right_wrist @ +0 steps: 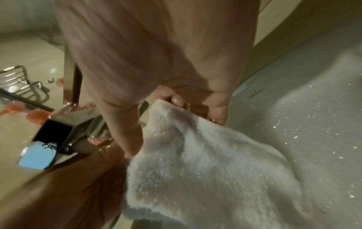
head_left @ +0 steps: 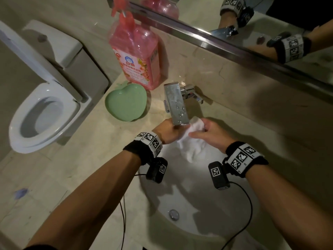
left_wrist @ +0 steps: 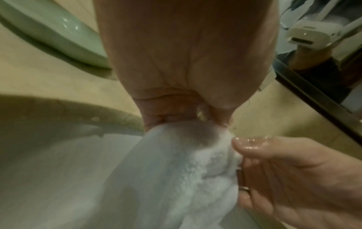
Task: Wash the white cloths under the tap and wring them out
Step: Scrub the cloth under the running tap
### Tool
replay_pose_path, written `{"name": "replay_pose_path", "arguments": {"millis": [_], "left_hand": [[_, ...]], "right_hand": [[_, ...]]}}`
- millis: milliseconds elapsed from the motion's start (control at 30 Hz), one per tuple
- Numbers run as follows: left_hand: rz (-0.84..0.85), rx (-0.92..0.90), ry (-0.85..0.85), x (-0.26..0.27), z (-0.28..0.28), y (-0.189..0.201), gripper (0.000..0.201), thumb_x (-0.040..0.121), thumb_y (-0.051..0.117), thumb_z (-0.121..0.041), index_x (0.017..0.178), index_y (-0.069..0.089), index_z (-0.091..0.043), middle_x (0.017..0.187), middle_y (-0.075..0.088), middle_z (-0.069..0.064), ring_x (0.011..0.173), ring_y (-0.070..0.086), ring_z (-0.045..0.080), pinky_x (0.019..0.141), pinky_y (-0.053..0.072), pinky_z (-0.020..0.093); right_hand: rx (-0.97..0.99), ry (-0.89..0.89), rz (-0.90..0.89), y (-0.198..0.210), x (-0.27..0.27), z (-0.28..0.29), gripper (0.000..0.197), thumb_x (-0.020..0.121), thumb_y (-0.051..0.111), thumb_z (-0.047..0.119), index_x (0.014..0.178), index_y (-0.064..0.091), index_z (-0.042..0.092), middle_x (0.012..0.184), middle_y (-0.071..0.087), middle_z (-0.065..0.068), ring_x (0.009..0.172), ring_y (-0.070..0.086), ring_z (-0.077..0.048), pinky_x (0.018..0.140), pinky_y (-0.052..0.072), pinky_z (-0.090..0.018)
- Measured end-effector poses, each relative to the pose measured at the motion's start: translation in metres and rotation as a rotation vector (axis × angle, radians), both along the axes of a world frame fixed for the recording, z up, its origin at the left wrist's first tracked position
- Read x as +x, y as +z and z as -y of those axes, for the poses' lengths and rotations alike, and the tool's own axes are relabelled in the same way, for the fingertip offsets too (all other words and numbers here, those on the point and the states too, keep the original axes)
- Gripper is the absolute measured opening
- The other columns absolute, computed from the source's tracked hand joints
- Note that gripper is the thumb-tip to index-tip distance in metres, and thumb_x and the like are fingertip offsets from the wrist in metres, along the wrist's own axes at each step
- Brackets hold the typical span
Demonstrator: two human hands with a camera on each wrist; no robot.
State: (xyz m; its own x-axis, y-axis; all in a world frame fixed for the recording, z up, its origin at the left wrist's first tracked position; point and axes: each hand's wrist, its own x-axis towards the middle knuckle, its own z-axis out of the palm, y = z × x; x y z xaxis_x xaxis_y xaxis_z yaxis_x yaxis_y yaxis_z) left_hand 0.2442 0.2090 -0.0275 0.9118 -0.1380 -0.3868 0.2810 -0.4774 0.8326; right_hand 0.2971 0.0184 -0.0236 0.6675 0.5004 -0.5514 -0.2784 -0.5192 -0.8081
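Note:
A white terry cloth (head_left: 192, 143) hangs over the white sink basin (head_left: 196, 210), right below the spout of the chrome tap (head_left: 177, 103). My left hand (head_left: 166, 131) grips its upper left part, its fingers bunched round the cloth (left_wrist: 182, 167). My right hand (head_left: 207, 132) pinches the upper right edge between thumb and fingers, and the cloth (right_wrist: 205, 162) drapes down from there. Both hands look wet. Water drops speckle the basin (right_wrist: 313, 124). No water stream shows at the tap.
A green heart-shaped dish (head_left: 126, 103) and a pink detergent bottle (head_left: 137, 56) stand on the beige counter left of the tap. A white toilet (head_left: 43, 110) lies further left. A mirror (head_left: 252, 20) runs along the back wall. The drain plug (head_left: 173, 213) sits low in the basin.

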Motion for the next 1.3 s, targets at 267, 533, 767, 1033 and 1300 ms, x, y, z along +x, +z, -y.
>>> {"name": "replay_pose_path", "arguments": {"millis": [267,533,767,1033,1300], "left_hand": [[0.035,0.115,0.248,-0.023,-0.045,0.001,0.008,0.099,0.048,-0.02,0.104,0.047,-0.015,0.087,0.06,-0.001,0.074,0.054,0.01,0.066,0.045,0.019],[-0.121,0.084,0.089,-0.029,-0.037,-0.02,0.021,0.099,0.05,-0.03,0.111,0.06,-0.017,0.103,0.059,-0.011,0.093,0.056,0.015,0.085,0.041,0.027],[-0.022,0.017,0.044,-0.003,-0.003,-0.011,0.032,0.1,0.051,-0.039,0.113,0.065,-0.012,0.104,0.07,0.014,0.095,0.066,0.032,0.086,0.055,0.045],[-0.048,0.041,-0.001,-0.002,-0.006,-0.022,0.036,0.101,0.044,-0.029,0.133,0.057,-0.017,0.129,0.062,0.007,0.113,0.059,0.024,0.1,0.048,0.03],[-0.001,0.11,-0.011,-0.011,-0.027,0.003,0.034,0.099,0.051,-0.037,0.127,0.064,-0.023,0.121,0.068,0.003,0.109,0.064,0.02,0.097,0.051,0.037]], "right_hand": [[0.067,0.094,0.047,-0.011,-0.009,-0.067,0.013,0.099,0.065,0.026,0.101,0.073,0.036,0.097,0.076,0.017,0.101,0.069,-0.007,0.085,0.055,-0.024],[0.067,-0.276,-0.068,-0.01,-0.003,-0.053,0.008,0.1,0.06,0.027,0.103,0.066,0.03,0.108,0.071,-0.001,0.1,0.067,-0.019,0.074,0.053,-0.033],[-0.103,0.132,0.106,-0.017,0.004,-0.007,0.038,0.083,0.081,0.039,0.116,0.067,0.027,0.102,0.075,0.007,0.094,0.073,-0.012,0.079,0.058,-0.03],[0.167,-0.239,0.01,-0.012,0.011,0.002,0.03,0.09,0.065,0.046,0.107,0.073,0.023,0.095,0.078,0.005,0.09,0.074,-0.011,0.075,0.054,-0.027],[0.009,0.076,0.04,-0.015,0.001,-0.017,0.049,0.08,0.085,0.034,0.124,0.066,0.028,0.114,0.07,0.018,0.107,0.067,-0.012,0.084,0.054,-0.031]]}}
